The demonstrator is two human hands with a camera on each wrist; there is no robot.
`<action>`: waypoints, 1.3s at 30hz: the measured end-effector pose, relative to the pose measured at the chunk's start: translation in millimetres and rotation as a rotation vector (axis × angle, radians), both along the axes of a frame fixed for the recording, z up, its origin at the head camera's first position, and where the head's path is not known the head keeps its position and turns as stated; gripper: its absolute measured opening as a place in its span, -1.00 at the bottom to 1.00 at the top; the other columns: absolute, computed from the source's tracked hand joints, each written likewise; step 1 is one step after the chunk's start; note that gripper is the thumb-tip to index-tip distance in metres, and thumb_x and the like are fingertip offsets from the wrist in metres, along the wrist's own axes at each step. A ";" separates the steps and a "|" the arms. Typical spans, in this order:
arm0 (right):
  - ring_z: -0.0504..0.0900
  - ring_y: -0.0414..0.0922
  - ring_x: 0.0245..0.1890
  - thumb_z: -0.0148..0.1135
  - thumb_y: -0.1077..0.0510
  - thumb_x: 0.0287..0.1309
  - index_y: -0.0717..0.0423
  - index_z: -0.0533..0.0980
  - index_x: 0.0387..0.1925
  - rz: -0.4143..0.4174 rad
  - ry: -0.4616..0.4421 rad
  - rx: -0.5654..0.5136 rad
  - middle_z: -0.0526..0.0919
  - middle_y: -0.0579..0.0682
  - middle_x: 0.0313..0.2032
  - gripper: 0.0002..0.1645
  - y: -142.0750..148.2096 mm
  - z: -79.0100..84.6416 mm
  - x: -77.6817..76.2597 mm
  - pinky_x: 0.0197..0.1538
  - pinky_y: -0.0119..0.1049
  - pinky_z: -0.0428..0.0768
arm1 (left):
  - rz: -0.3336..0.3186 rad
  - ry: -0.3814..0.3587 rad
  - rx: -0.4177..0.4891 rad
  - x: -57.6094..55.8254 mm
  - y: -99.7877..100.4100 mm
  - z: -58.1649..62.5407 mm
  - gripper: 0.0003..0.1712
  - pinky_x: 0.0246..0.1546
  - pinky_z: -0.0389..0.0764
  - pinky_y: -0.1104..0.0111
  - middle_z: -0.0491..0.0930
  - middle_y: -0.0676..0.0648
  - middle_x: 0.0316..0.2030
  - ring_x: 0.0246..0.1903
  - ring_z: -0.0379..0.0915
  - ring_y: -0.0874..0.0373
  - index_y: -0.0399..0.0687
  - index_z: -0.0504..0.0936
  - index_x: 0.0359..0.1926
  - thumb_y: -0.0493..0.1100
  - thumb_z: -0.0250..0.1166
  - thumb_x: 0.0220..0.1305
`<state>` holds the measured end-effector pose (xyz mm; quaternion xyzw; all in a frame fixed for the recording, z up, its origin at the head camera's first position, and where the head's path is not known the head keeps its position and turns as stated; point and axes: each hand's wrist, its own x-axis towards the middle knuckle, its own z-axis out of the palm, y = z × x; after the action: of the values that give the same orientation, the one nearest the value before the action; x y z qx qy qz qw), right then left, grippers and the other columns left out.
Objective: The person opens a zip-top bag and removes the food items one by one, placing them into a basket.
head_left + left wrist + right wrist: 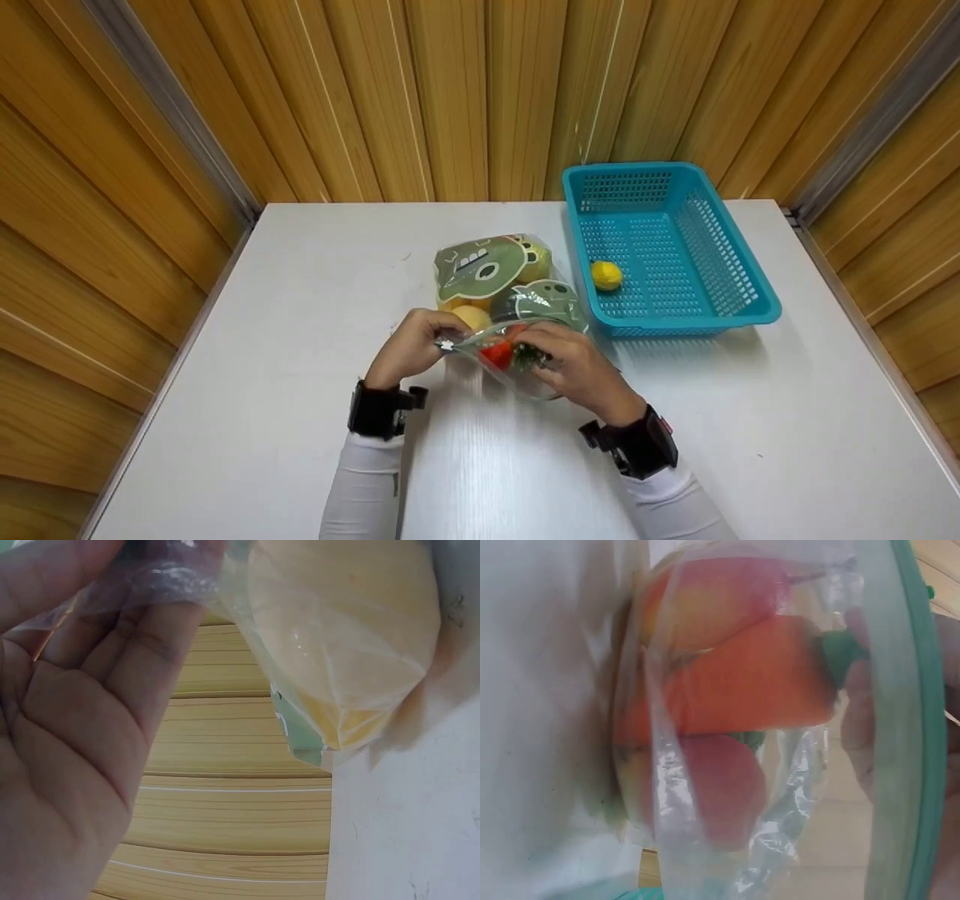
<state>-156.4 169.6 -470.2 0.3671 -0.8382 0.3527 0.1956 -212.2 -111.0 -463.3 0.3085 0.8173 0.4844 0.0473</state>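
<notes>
A clear zip bag (480,281) with a green cartoon print lies on the table, filled with several fruits and vegetables. My left hand (411,349) pinches the bag's open edge on the left. My right hand (581,367) reaches into the mouth and holds a carrot (742,686) by its green top (841,656). Around the carrot in the right wrist view are a red-and-yellow fruit (720,600) and a reddish round fruit (724,791), seen through the plastic. A pale yellow round fruit (345,615) shows through the bag in the left wrist view.
A blue-green plastic basket (675,322) stands right of the bag, close to it. One lemon (606,276) lies against its left inner side. Behind the white table (322,300) rises a wood-slat wall (450,97).
</notes>
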 end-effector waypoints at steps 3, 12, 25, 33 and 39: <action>0.79 0.09 -0.02 0.55 0.56 -0.11 0.25 0.74 0.04 -0.001 0.065 -0.032 0.85 0.14 -0.02 -0.42 0.4 3.4 0.9 0.01 0.01 0.85 | 0.002 -0.002 -0.003 -0.1 0.4 0.4 -0.80 -0.12 0.68 0.50 0.86 -0.27 -0.24 -0.27 0.60 0.38 -0.33 0.86 -0.21 -0.59 0.41 0.23; 0.80 0.06 -0.08 0.58 0.57 -0.16 0.28 0.74 0.02 0.042 0.118 -0.149 0.87 0.14 -0.09 -0.41 7.0 18.9 7.0 0.22 -0.59 0.66 | 0.017 -0.007 -0.020 1.2 0.8 0.5 -0.83 -0.17 0.65 0.53 0.86 -0.26 -0.27 -0.32 0.57 0.40 -0.33 0.86 -0.23 -0.56 0.46 0.21; 0.81 -0.07 -0.04 0.51 0.59 -0.10 0.30 0.75 0.02 0.030 0.024 -0.266 0.85 0.24 -0.09 -0.45 27.4 36.9 14.2 0.19 -0.65 0.63 | 0.019 -0.008 -0.021 1.0 1.0 0.2 -0.84 -0.14 0.67 0.50 0.86 -0.25 -0.27 -0.30 0.58 0.38 -0.31 0.87 -0.23 -0.53 0.47 0.21; 0.78 -0.28 0.02 0.45 0.60 -0.11 0.33 0.76 -0.03 -0.023 0.008 -0.293 0.85 0.26 -0.12 -0.49 37.5 41.4 17.1 0.18 -0.64 0.65 | 0.014 -0.014 -0.017 0.6 1.2 0.2 -0.83 -0.14 0.67 0.51 0.86 -0.27 -0.26 -0.30 0.58 0.39 -0.33 0.87 -0.23 -0.55 0.45 0.21; 0.77 -0.32 0.04 0.42 0.61 -0.10 0.30 0.76 -0.02 -0.014 0.007 -0.344 0.84 0.25 -0.12 -0.47 41.5 48.0 19.8 0.21 -0.61 0.66 | 0.015 -0.014 -0.026 0.8 1.0 0.8 -0.84 -0.15 0.65 0.53 0.86 -0.26 -0.27 -0.31 0.56 0.41 -0.33 0.87 -0.22 -0.55 0.46 0.21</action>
<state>-136.6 211.1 -422.2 0.3235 -0.7674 0.4881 0.2610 -211.4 -110.0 -462.5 0.2982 0.8254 0.4763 0.0536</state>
